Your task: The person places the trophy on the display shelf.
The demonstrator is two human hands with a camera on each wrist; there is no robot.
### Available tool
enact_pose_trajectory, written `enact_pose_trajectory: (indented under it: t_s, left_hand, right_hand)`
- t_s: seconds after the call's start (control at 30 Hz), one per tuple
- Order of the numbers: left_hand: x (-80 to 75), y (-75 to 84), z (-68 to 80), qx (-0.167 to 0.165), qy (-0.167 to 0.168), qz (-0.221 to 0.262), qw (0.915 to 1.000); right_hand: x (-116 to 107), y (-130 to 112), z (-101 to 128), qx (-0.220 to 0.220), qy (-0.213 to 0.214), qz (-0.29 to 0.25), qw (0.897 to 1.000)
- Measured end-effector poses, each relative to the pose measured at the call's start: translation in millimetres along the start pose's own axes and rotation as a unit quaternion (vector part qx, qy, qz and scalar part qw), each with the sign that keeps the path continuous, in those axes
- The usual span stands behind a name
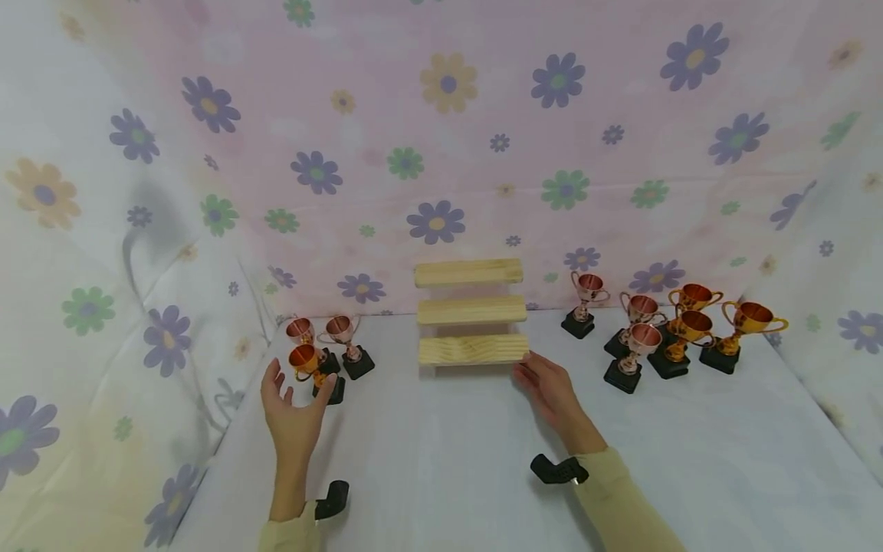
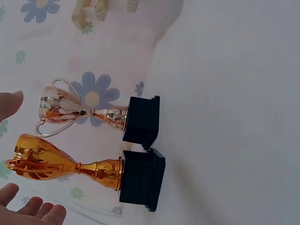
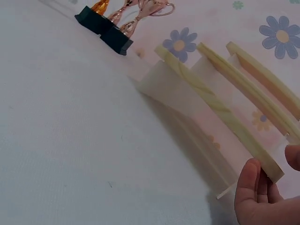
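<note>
My left hand (image 1: 295, 420) is spread with its thumb and fingers apart around the near side of a small gold trophy cup (image 1: 303, 359) on a black base. In the left wrist view, fingers and thumb stand clear of this gold cup (image 2: 44, 161). Two rose-gold trophy cups (image 1: 340, 330) stand behind it, close together. My right hand (image 1: 554, 392) holds the right end of the lowest board of a three-tier wooden display stand (image 1: 472, 350). In the right wrist view, its fingers curl under the board's end (image 3: 269, 168) and the thumb is above.
On the right side of the white table (image 1: 448, 475) stand several rose-gold (image 1: 643, 339) and gold trophies (image 1: 750, 317) on black bases. A flowered cloth (image 1: 441, 161) hangs behind and along both sides. The stand's boards bear nothing.
</note>
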State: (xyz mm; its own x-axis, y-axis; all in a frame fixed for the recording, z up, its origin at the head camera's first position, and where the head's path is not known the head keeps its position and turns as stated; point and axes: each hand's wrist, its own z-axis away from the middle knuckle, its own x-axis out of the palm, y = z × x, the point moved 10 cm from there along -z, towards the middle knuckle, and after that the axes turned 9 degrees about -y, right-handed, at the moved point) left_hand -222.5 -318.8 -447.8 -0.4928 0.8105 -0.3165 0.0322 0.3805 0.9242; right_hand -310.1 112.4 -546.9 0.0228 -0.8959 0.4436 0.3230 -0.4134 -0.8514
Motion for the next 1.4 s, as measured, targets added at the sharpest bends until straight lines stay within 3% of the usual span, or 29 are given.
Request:
enact_pose_trajectory:
  t_s: [0.27,0.5,0.73,1.03,1.2,1.4]
  left_hand:
    - [11.8,-4.8,-13.2,0.027,0.029,0.078,0.9962]
    - [7.5,-7.7,-18.8,0.048,0.078,0.118,0.9888]
    - [2.3,-11.0,-17.6,0.059,0.115,0.131,0.9829]
    - [1.4,-13.6,-9.5,0.054,0.142,0.156,0.9760]
    - [2.9,-6.1,-5.1,0.067,0.122,0.138,0.9806]
    - [10.8,4.8,5.3,0.066,0.055,0.103,0.9909]
  right_hand:
    - [-9,5,-8,-0.006,0.043,-0.001,0.999]
    - [-10,5,-12,0.018,0.038,0.018,0.999]
    - [-9,4,-14,0.022,0.016,0.019,0.999]
    - [-13,5,-17,0.012,0.022,0.018,1.000]
    - [-12,5,-17,0.011,0.022,0.020,0.999]
    - [-14,4,-16,0.018,0.024,0.024,0.999]
